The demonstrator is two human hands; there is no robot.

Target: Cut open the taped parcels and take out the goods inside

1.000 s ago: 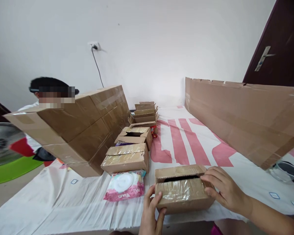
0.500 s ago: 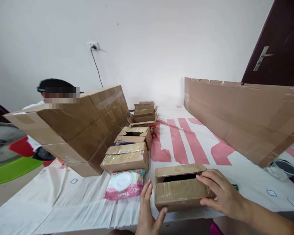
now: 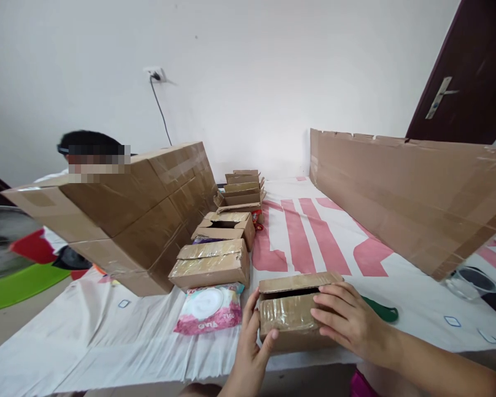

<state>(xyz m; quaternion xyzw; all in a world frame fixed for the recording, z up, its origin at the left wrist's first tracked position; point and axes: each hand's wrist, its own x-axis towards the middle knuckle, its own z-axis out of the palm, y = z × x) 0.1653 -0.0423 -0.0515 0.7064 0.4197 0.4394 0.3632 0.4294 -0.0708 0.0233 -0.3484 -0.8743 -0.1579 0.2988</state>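
A small cardboard box (image 3: 289, 315) with taped flaps sits at the table's front edge, a narrow dark gap between its top flaps. My left hand (image 3: 250, 342) grips its left end, thumb at the front and fingers along the side. Across the right part of the top lies my right hand (image 3: 349, 317), its fingers bent over the front flap and pressing on it. The box's right end is hidden behind that hand. Left of the box is a pink and white pack of wet wipes (image 3: 209, 311). A green flat object (image 3: 382, 310) shows partly behind my right hand.
Behind the wipes stand a closed carton (image 3: 215, 267), a carton with a gap in its top (image 3: 227, 225) and further open cartons (image 3: 243, 193). Large cardboard panels (image 3: 397, 193) flank the table. A person (image 3: 93, 146) is behind the left one. A clear plastic container (image 3: 471, 282) is at right.
My left hand has closed in on the box's left end. My right hand has slid left over the top, and the gap between the flaps looks narrower. More of the green object shows.
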